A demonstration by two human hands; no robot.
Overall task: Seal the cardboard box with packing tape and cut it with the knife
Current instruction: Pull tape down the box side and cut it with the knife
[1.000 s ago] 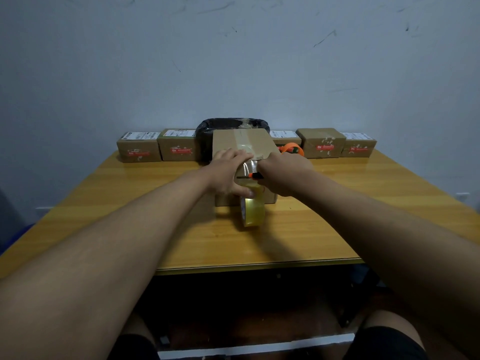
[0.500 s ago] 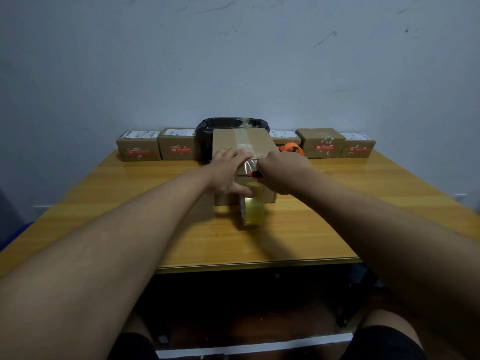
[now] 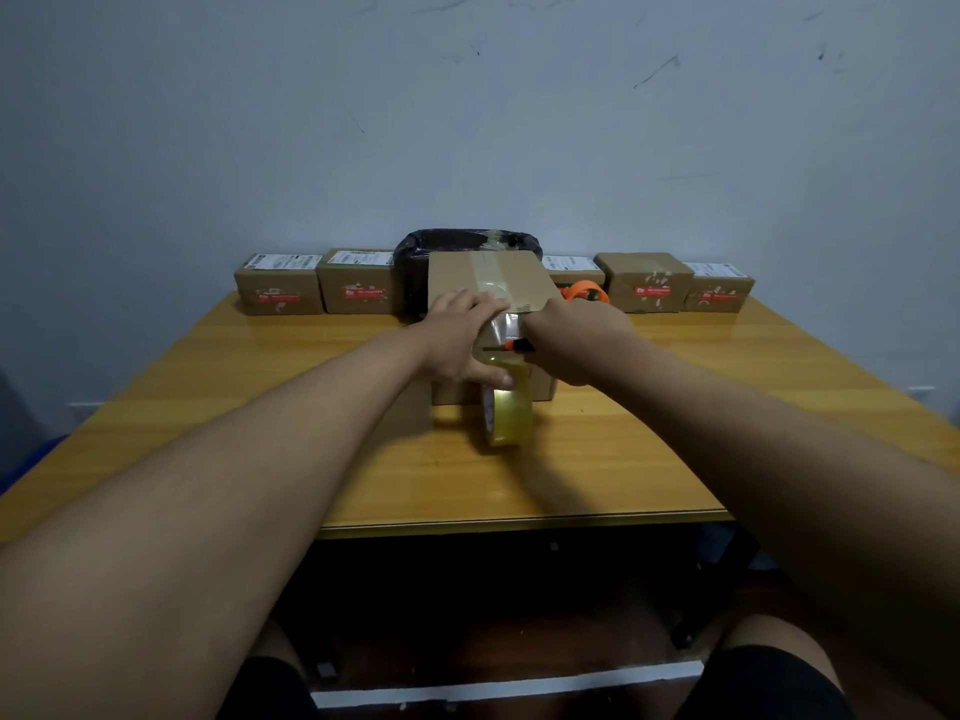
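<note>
Head view: the cardboard box (image 3: 491,283) sits mid-table (image 3: 260,387), tape (image 3: 493,270) running down to the roll (image 3: 511,418). The left hand (image 3: 462,340) presses flat, fingers straight. The right hand (image 3: 576,345), fingers clenched on the knife (image 3: 511,347), risks slipping the blade into the left thumb

Both forearms (image 3: 291,459) are bare down to the hands (image 3: 462,337) (black shorts (image 3: 769,683) cover the thighs).

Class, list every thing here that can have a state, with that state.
cardboard box: closed, taped along its top.
tape roll: on edge, strip stretched up to the box.
knife: blade out, across the strip.
left hand: presses the strip onto the box.
right hand: grips the knife.
small boxes: closed, lined along the wall.
</note>
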